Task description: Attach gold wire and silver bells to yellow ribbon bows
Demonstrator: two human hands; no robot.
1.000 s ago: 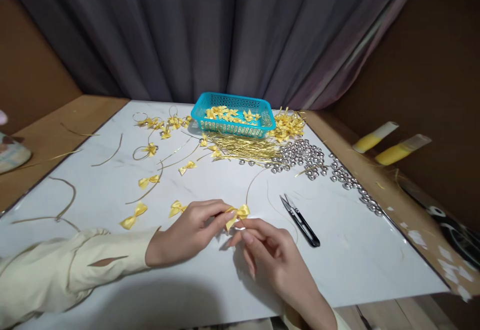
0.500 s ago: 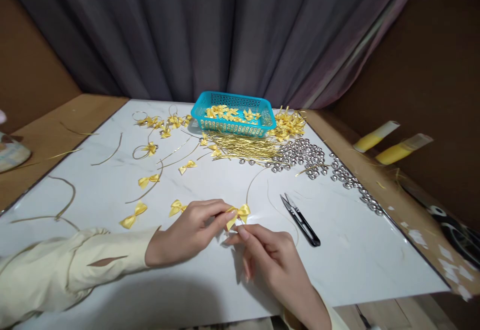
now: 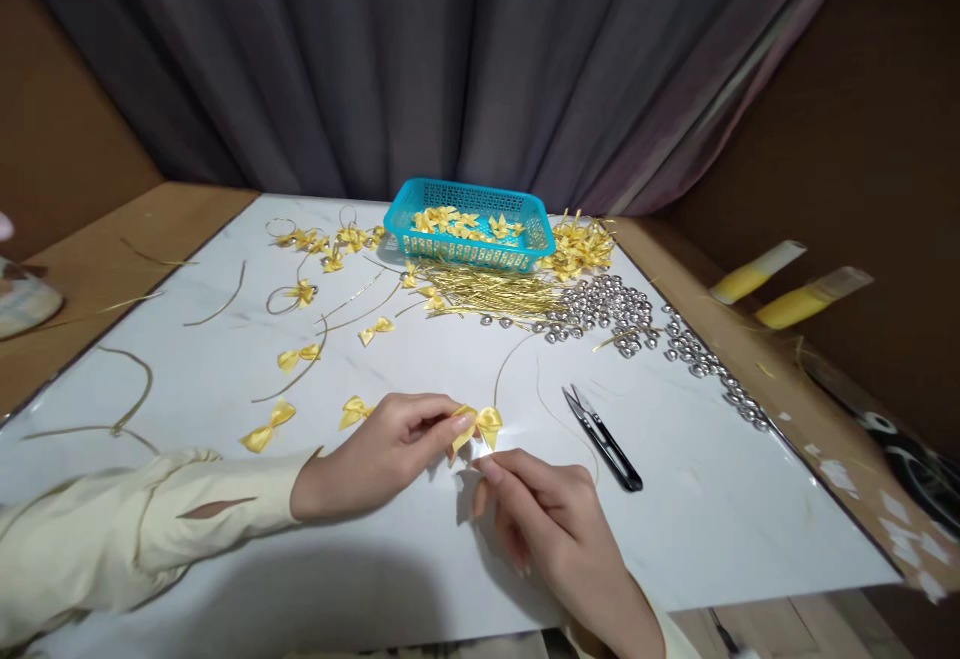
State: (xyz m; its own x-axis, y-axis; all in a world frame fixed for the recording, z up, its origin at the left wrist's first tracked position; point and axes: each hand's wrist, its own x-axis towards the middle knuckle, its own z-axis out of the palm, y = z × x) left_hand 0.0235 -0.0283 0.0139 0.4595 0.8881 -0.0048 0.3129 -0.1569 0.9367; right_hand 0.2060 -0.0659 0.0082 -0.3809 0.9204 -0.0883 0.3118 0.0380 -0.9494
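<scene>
My left hand (image 3: pixel 390 459) is closed, pinching the left side of a yellow satin ribbon bow (image 3: pixel 489 423) between thumb and fingertips. A thin gold cord (image 3: pixel 504 369) curves up from behind the bow over the white tabletop. Just below the bow, my right hand (image 3: pixel 551 514) is closed with thumb and forefinger together, on what looks like the lower end of that cord; the fingertips mostly hide it. Loose yellow bows (image 3: pixel 268 426) lie left of my hands, one of them partly behind my left hand. Black-handled thread snips (image 3: pixel 604 439) rest to the right, blades pointing away.
At the back, a turquoise basket (image 3: pixel 472 251) holds yellow bows. In front of it lie a bundle of gold cords (image 3: pixel 487 292) and many silver beads (image 3: pixel 607 309). Bows with looped cords (image 3: pixel 304 294) are at back left. Two yellow tubes (image 3: pixel 814 299) and scissors (image 3: pixel 907 454) are at right.
My right fingertips have drawn slightly down and away from the bow. My left hand keeps its pinch on the bow, almost in place.
</scene>
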